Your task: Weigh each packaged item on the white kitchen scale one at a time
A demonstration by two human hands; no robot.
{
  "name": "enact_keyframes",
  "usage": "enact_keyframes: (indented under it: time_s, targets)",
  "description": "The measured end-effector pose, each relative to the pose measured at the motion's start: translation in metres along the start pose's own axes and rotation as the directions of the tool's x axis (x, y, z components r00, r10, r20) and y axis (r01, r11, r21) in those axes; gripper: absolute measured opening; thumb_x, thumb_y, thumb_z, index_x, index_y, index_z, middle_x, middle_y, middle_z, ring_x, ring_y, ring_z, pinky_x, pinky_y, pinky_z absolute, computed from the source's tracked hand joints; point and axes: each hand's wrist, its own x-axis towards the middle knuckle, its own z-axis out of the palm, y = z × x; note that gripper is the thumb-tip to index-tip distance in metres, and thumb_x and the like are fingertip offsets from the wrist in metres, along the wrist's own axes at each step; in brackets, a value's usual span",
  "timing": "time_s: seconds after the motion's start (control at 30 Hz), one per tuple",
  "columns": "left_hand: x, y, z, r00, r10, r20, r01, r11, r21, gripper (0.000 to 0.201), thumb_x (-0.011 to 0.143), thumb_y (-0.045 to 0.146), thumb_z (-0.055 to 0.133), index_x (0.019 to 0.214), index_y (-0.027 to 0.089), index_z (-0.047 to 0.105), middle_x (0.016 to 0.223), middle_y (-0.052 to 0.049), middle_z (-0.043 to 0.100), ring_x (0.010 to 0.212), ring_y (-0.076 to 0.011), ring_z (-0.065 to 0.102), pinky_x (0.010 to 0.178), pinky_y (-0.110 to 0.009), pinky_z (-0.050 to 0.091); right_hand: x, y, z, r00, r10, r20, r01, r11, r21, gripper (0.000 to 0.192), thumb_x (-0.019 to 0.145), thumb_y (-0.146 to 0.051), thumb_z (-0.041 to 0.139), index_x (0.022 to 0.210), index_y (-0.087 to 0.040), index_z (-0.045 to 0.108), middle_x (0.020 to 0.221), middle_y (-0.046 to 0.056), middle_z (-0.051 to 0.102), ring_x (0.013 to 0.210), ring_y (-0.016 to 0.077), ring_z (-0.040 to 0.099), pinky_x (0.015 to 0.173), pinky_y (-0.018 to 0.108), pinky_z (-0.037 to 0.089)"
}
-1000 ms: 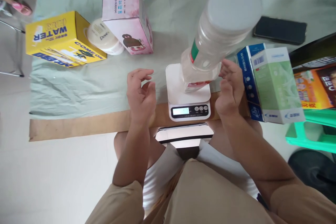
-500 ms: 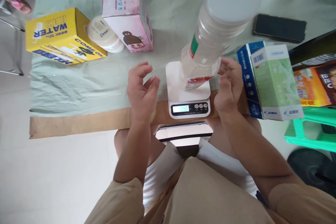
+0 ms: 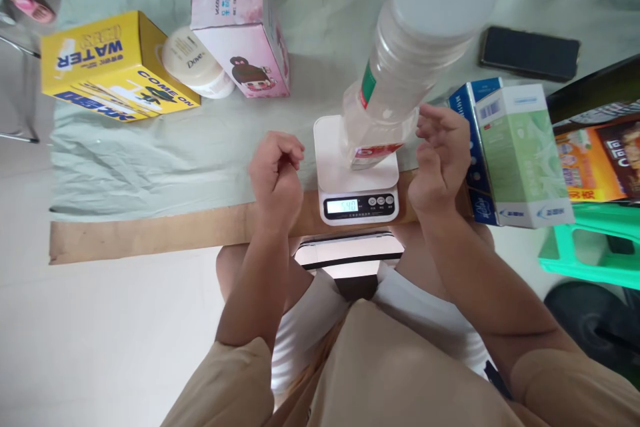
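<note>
A tall clear plastic jar (image 3: 397, 73) with a white lid stands on a white digital kitchen scale (image 3: 325, 163) at the table's front edge. The lit display appears to read 540, though it is slightly blurred. To the left of the scale, my left hand (image 3: 277, 177) is curled into a loose fist with nothing visible in it. Close to the jar's right side is my right hand (image 3: 440, 160), its fingers bent but apart from the thumb, holding nothing. Whether its fingertips touch the jar I cannot tell.
On the left stand a yellow box (image 3: 95, 60), a white Dove tub (image 3: 187, 57) and a pink box (image 3: 240, 27). Rightward are a blue box (image 3: 475, 147), a green-and-white box (image 3: 525, 153), orange packaging (image 3: 583, 160) and a dark phone (image 3: 530, 53). A green stool (image 3: 590, 267) stands lower right.
My left hand has closed from spread fingers into a loose fist and shifted slightly right. My right hand stays by the jar with its fingers a little apart. The jar still stands on the scale.
</note>
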Motion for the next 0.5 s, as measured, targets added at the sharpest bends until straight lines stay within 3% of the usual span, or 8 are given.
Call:
enact_keyframes:
  time_s: [0.13, 0.27, 0.4, 0.5]
  targets:
    - [-0.001, 0.008, 0.003, 0.996, -0.035, 0.083, 0.041, 0.997, -0.071, 0.026, 0.081, 0.020, 0.057, 0.056, 0.021, 0.052, 0.051, -0.001, 0.044, 0.051, -0.0129, 0.040, 0.053, -0.031, 0.031, -0.001, -0.023, -0.002, 0.997, -0.058, -0.053, 0.060, 0.997, 0.043, 0.047, 0.104, -0.062, 0.045, 0.148, -0.049, 0.051, 0.145, 0.005, 0.062, 0.136, 0.0332, 0.065, 0.117, 0.059, 0.053]
    - [-0.002, 0.014, 0.007, 0.986, -0.120, 0.117, 0.135, 0.982, -0.133, 0.030, 0.092, 0.035, 0.058, 0.064, 0.022, 0.057, 0.053, -0.001, 0.046, 0.049, -0.0132, 0.037, 0.051, -0.031, 0.030, 0.013, -0.056, -0.017, 0.985, -0.158, -0.074, 0.160, 0.987, 0.023, 0.050, 0.101, -0.063, 0.053, 0.145, -0.039, 0.052, 0.142, 0.008, 0.061, 0.128, 0.0308, 0.068, 0.104, 0.052, 0.060]
    - [-0.004, 0.011, 0.007, 0.978, -0.178, 0.107, 0.194, 0.965, -0.174, 0.053, 0.097, 0.070, 0.052, 0.070, 0.025, 0.059, 0.055, -0.002, 0.045, 0.050, -0.0149, 0.041, 0.051, -0.033, 0.032, 0.051, -0.098, -0.041, 0.972, -0.223, 0.075, 0.231, 0.962, -0.142, 0.063, 0.100, -0.068, 0.052, 0.149, -0.030, 0.045, 0.152, 0.008, 0.055, 0.130, 0.0260, 0.067, 0.090, 0.040, 0.062]
    - [-0.005, 0.009, 0.002, 0.977, -0.167, 0.130, 0.188, 0.967, -0.172, 0.061, 0.093, 0.080, 0.051, 0.069, 0.025, 0.062, 0.054, -0.003, 0.047, 0.051, -0.0150, 0.041, 0.052, -0.034, 0.030, 0.083, -0.131, -0.052, 0.951, -0.152, 0.270, 0.227, 0.935, -0.273, 0.069, 0.094, -0.053, 0.061, 0.153, -0.023, 0.042, 0.164, 0.005, 0.049, 0.143, 0.0219, 0.059, 0.079, 0.030, 0.058]
